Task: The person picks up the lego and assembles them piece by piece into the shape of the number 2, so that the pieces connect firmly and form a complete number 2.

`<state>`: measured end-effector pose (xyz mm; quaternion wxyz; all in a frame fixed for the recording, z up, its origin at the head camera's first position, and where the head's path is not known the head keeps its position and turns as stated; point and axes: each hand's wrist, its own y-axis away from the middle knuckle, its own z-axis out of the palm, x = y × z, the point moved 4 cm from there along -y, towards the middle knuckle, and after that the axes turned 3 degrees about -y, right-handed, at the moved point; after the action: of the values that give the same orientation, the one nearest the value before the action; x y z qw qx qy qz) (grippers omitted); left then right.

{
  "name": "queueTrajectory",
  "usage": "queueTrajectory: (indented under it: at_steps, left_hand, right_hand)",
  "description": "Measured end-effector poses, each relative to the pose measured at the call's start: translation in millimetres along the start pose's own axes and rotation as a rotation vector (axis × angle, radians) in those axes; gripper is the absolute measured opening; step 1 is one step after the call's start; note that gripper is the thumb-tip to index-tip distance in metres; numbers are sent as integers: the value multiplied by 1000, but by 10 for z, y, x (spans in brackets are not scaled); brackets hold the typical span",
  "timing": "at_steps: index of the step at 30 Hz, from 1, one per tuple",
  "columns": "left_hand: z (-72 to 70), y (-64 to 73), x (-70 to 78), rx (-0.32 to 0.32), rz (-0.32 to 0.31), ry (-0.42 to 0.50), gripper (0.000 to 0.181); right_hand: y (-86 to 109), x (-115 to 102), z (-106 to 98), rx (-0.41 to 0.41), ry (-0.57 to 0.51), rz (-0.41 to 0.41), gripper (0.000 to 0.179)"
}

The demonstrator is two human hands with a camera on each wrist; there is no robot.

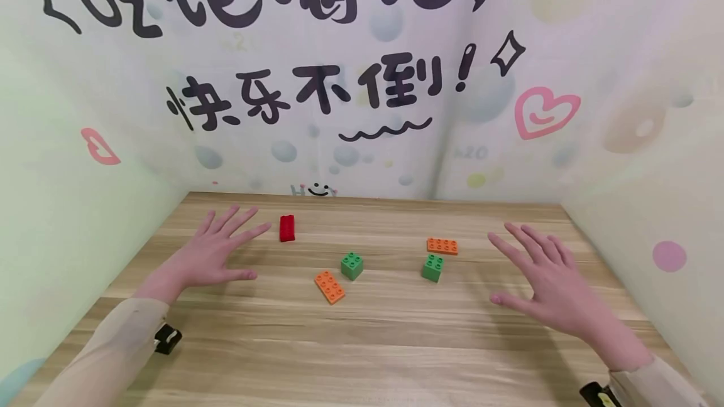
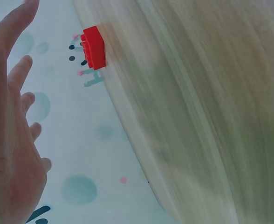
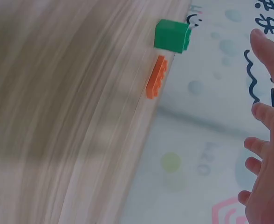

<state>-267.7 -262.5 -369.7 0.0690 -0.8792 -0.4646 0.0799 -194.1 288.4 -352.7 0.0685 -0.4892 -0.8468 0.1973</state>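
With fingers spread and nothing held, my left hand (image 1: 212, 254) hovers over the left part of the table. A red brick (image 1: 287, 228) lies just beyond its fingertips and also shows in the left wrist view. My right hand (image 1: 551, 284), fingers likewise spread and holding nothing, is above the right side. To its left lie a flat orange brick (image 1: 442, 245) and a green brick (image 1: 432, 267) close in front of it; both appear in the right wrist view. Around the middle, another green brick (image 1: 352, 265) sits beside a second flat orange brick (image 1: 330, 287), studs up.
The wood-grain table (image 1: 362, 344) runs back to a printed white cloth wall (image 1: 396, 162) with black characters. Pale side walls (image 1: 650, 206) close in the left and right. Dark straps (image 1: 168, 338) show at both wrists.
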Motion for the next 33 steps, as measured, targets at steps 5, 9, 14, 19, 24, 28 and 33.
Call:
queueTrajectory:
  at_steps: [5,9,14,19,24,28,33]
  left_hand:
    - [15,-26,2,-17,-13,5,87]
    - [15,-40,14,-23,-18,20,87]
    - [28,-69,24,-31,-19,18,87]
    - [40,-97,33,-39,-23,40,89]
    - [31,-143,58,-31,-4,54,87]
    - [35,-197,79,-5,35,45,87]
    - [36,-270,121,8,60,55,87]
  right_hand:
    - [-60,-154,25,11,-42,-22,97]
    - [-102,-291,70,11,-58,-50,97]
    - [-151,-445,138,12,-79,-87,98]
    - [-196,-592,191,3,-105,-117,98]
    - [-236,-718,245,-18,-129,-128,98]
    - [-249,-798,294,-35,-141,-134,96]
    - [-283,-879,337,-11,-156,-174,92]
